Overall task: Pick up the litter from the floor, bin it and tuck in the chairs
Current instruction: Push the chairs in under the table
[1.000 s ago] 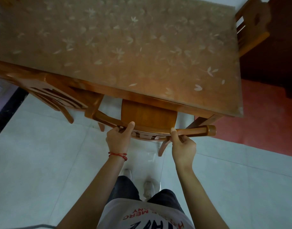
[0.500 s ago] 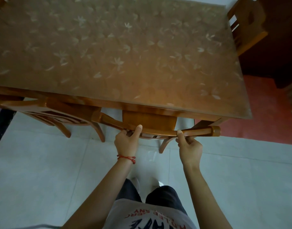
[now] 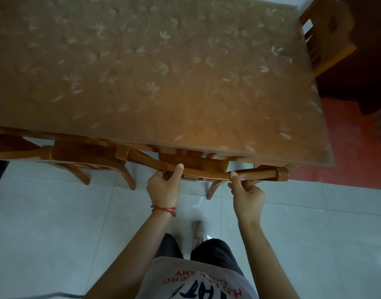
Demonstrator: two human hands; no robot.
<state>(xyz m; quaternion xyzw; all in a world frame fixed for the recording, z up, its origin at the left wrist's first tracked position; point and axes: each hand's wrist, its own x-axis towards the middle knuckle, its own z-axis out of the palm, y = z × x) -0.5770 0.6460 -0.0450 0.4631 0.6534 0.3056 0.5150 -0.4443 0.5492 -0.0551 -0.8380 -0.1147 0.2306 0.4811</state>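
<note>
At table's edge, gripping the chair (image 3: pixel 206 173) by its curved top rail: left hand (image 3: pixel 163 187) wrapped round the rail left of centre, thumb laid along the wood; right hand (image 3: pixel 246 192) clasped on it nearer the right-hand knob, thumb up. Seat already mostly under the table (image 3: pixel 163 83), rail close to the tabletop's near edge. Beside it on the left, a second chair (image 3: pixel 77 156), likewise drawn in. At far right, a third chair (image 3: pixel 327 33) at the table's end. No litter visible on the pale floor (image 3: pixel 55 234). By the look of it, the tucking-in step, nearly finished for this chair. Next move, probably: one last short push straight in, square to the edge, then letting go with both hands.
</note>
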